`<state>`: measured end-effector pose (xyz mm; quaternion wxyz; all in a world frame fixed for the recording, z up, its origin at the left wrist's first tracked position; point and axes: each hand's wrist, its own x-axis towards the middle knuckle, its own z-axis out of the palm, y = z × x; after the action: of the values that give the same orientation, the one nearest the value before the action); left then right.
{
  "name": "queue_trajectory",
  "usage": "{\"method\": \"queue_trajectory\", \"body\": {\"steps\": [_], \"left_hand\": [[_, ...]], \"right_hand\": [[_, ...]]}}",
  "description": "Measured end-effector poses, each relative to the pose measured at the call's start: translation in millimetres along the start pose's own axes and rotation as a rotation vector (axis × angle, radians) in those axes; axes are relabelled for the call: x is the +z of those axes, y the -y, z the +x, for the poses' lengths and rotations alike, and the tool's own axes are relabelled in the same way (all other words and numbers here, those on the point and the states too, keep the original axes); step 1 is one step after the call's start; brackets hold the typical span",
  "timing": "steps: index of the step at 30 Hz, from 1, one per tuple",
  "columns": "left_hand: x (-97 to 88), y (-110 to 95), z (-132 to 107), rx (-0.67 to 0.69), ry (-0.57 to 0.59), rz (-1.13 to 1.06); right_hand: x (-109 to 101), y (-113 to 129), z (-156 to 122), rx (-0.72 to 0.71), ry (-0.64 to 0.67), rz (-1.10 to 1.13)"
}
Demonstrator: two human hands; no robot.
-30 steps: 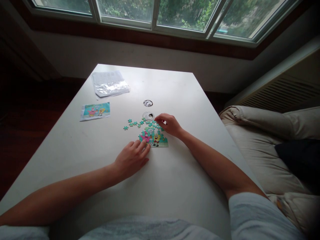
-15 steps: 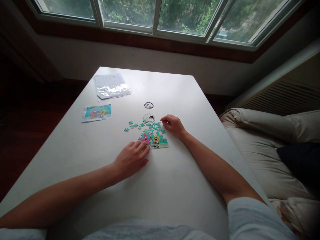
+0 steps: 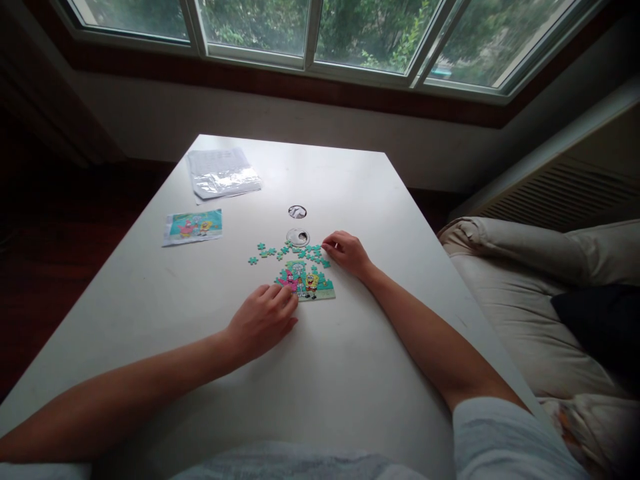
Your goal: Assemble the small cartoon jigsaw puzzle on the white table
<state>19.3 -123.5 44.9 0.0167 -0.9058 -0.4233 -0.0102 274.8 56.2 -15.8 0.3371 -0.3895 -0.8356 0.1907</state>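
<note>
A partly joined cartoon jigsaw puzzle (image 3: 313,285) lies on the white table, its top outline uneven. My left hand (image 3: 265,313) rests at its lower left corner, fingers loosely bent and lying over the edge, covering that corner. Just beyond the joined part are several loose green puzzle pieces (image 3: 271,251), some spread to the left and others clustered at the right. Beside the right cluster is my right hand (image 3: 346,252), fingers curled and thumb close to the index finger. Whether a piece is between those fingertips is hidden.
A printed picture of the same characters (image 3: 194,227) lies to the left. Behind it is a clear plastic sleeve with papers (image 3: 225,175). Two round openings, one with a metallic ring (image 3: 290,238), sit in the table (image 3: 350,187). A beige sofa (image 3: 510,300) stands at the right.
The joined puzzle has slid slightly left and toward me, widening the gap to the loose pieces. My left hand has shifted a little with it. My right hand stays nearly in place.
</note>
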Motion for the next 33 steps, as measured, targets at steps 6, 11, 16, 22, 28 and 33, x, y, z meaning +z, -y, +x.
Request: {"method": "queue_trajectory", "body": {"steps": [6, 11, 16, 22, 28, 33], "left_hand": [[6.2, -3, 0, 0.077, -0.058, -0.046], [9.0, -4, 0, 0.144, -0.057, -0.064], [8.9, -2, 0, 0.078, -0.026, -0.027], [2.0, 1, 2, 0.028, -0.024, 0.010], [-2.8, 0, 3, -0.018, -0.031, 0.029], [-0.3, -1, 2, -0.017, -0.031, 0.027]], "right_hand": [[-1, -2, -2, 0.078, -0.045, -0.018], [-2, -2, -3, 0.100, -0.022, -0.019], [-3, -2, -4, 0.093, -0.015, -0.017], [5, 11, -2, 0.082, -0.023, 0.035], [15, 39, 7, -0.026, 0.052, 0.062], [26, 43, 24, -0.119, 0.128, -0.035]]}}
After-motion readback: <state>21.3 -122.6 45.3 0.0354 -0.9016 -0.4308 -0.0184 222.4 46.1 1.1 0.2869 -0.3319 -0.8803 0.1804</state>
